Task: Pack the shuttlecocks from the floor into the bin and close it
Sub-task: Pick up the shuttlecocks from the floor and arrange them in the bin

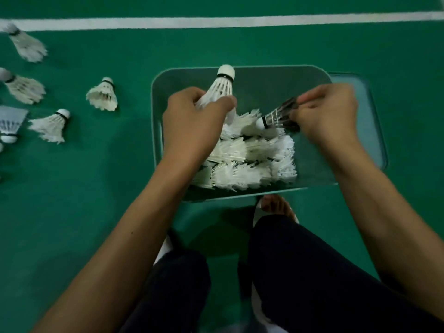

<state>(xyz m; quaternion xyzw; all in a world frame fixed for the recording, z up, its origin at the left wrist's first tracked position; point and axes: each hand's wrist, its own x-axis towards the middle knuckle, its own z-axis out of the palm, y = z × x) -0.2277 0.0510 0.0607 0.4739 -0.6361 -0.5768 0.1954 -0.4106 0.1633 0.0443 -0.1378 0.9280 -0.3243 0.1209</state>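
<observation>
A clear, green-tinted bin [264,73] stands on the green court floor in front of me, with several white shuttlecocks [245,162] laid in rows inside it. My left hand [192,126] grips a white shuttlecock [222,87] by its feathers, cork pointing up and away, over the bin's left half. My right hand [329,116] pinches a dark-feathered shuttlecock [276,117] by its skirt, cork pointing left and down at the packed rows. Several more white shuttlecocks [103,94] lie loose on the floor to the left.
A clear lid [374,131] lies under or beside the bin's right side. A white court line [216,21] crosses the floor beyond the bin. My knees in dark trousers [312,272] and a foot [276,207] are just below the bin's near edge.
</observation>
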